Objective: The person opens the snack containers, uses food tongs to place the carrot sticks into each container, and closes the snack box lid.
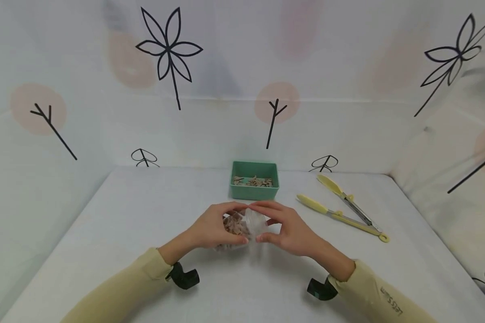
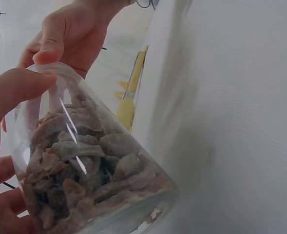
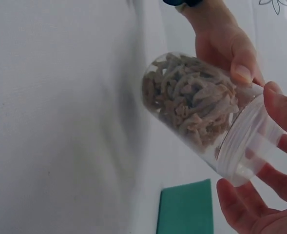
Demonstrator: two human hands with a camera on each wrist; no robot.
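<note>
Between the two hands is a clear jar [image 1: 234,225], lying tilted above the table and partly filled with brownish, shrivelled dried strips. My left hand [image 1: 211,227] grips the jar's body, its thumb on the near side. At the jar's right end, the fingers and thumb of my right hand [image 1: 292,229] hold the translucent lid [image 3: 237,141]. From the right wrist view the lid sits at the jar's mouth; whether it is tight cannot be told. The strips lie toward the jar's bottom [image 2: 148,207] in the left wrist view.
Just beyond the hands, a green rectangular box [image 1: 253,193] holds similar brownish pieces. Yellow-tipped metal tongs [image 1: 339,216] lie spread on the right of the white table [image 1: 145,197]. Printed white cloth [image 1: 218,130] surrounds the table's back and sides.
</note>
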